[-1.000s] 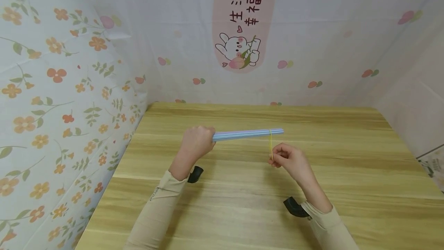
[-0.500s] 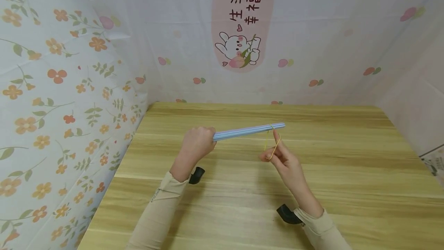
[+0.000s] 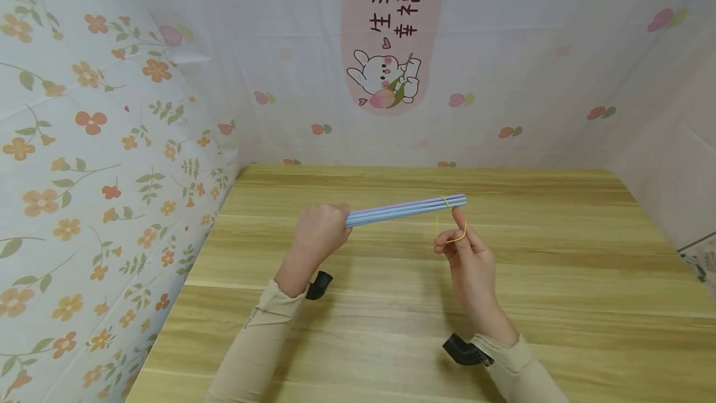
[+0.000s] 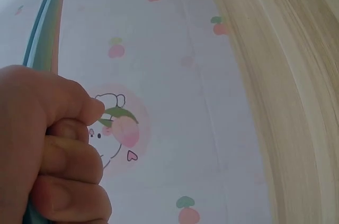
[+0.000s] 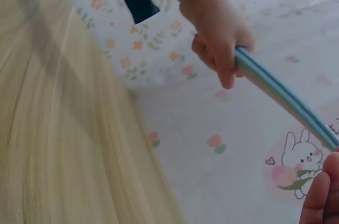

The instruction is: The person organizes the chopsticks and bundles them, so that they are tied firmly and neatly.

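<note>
In the head view, my left hand (image 3: pixel 321 235) grips one end of a bundle of thin blue and lilac sticks (image 3: pixel 399 210), held above the table and sloping slightly up to the right. A yellow rubber band (image 3: pixel 455 240) crosses the bundle near its far right end and hangs below in a stretched loop. My right hand (image 3: pixel 472 266) holds that loop on its fingers, one fingertip close under the sticks. Curled fingers of the left hand (image 4: pixel 63 144) wrap the sticks in the left wrist view. In the right wrist view only some fingers of the right hand (image 5: pixel 320 192) show.
Beneath both hands lies a wood-grain table (image 3: pixel 358 341). A patterned white cloth (image 3: pixel 291 67) hangs behind it, and a flowered cloth (image 3: pixel 123 160) hangs at the left. Black wrist mounts (image 3: pixel 465 351) stick out from the sleeves.
The right hand has turned and raised a finger toward the sticks, opening the band into a wider loop. The bundle's right end has risen slightly. The left hand keeps its grip.
</note>
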{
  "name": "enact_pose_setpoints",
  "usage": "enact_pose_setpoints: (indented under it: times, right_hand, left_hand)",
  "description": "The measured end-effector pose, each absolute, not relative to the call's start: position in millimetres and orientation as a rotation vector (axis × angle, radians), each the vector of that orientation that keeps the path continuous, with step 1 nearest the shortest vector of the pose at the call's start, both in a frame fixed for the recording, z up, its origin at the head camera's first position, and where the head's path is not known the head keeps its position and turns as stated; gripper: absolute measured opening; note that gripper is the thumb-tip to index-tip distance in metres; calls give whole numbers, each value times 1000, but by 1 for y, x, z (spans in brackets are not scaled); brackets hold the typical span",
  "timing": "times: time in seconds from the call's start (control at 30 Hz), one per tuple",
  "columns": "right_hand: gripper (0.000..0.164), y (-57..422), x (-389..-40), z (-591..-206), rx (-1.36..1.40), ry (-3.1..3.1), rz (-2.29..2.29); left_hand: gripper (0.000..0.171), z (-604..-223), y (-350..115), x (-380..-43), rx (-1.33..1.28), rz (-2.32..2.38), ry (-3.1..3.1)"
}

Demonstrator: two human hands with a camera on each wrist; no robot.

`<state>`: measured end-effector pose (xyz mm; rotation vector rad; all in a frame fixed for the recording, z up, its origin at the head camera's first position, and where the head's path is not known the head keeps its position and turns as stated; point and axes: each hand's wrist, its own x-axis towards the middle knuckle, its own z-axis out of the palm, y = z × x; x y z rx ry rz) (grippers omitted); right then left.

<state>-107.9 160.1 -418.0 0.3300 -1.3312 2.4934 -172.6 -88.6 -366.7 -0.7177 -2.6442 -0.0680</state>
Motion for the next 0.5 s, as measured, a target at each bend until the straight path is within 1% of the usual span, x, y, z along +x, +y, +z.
enact_pose_setpoints:
  times: [0.1,0.27,0.4,0.5]
  right_hand:
    - [31,164,-110,-413,209,-1326,2533]
    - [28,173,-114,-408,113,-1313,2639]
    - [31,180,-116,-406,177,-1268,2734]
    - [37,185,-118,-406,287,-1214,2792]
  left_hand:
    - [22,-366,-89,-173,-731,-68,-2626]
    - [24,-366,-89,-172,-753,-63,-2605]
    - [25,-365,-89,-172,-768,-51,-2608]
    - [26,-365,-90,-172,-782,-48,-2614]
